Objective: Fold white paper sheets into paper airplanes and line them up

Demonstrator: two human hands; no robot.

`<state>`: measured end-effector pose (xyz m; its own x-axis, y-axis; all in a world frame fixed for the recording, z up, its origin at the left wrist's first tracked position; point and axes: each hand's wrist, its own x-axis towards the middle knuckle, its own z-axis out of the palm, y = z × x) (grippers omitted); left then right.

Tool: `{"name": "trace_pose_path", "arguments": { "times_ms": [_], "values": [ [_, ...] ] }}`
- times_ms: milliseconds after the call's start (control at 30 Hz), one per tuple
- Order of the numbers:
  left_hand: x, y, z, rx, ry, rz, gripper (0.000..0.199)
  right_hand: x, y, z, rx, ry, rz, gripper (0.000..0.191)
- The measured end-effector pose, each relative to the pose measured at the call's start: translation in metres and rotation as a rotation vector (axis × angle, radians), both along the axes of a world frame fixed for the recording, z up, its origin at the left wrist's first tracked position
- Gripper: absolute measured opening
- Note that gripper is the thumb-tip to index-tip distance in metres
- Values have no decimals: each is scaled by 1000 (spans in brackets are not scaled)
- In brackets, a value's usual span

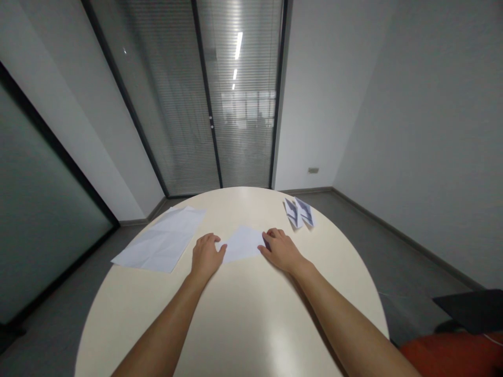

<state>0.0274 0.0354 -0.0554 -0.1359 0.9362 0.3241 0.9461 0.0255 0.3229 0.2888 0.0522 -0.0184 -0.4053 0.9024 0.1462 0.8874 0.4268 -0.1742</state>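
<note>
Pale and round, the table stands in a grey room, with a small paper flat on it. Right of and beyond that paper sit two folded pieces, seemingly finished; left of it lies creased, spread-out paper, apparently left to work. The small paper looks at most partly folded. At its left edge, the left hand rests with thumb and fingers apart; at its right edge, the right hand touches it, whether pinching cannot be told.
</note>
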Motion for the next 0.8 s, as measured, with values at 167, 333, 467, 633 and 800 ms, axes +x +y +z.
{"name": "trace_pose_path", "arguments": {
  "times_ms": [167,333,467,633,800],
  "values": [
    [-7,8,-9,12,-11,2,22,-1,-2,2,-5,-3,-3,37],
    [-9,13,-14,36,-41,-39,17,-1,-2,2,-4,0,-6,38],
    [-9,13,-12,76,-87,-91,11,-1,-2,2,-15,-1,-6,38],
    [-4,10,-6,75,-138,-150,10,-1,-1,2,-19,-8,-4,38],
    [3,5,-1,69,-123,-157,22,-3,-2,3,3,-7,-8,37]
  ]
}}
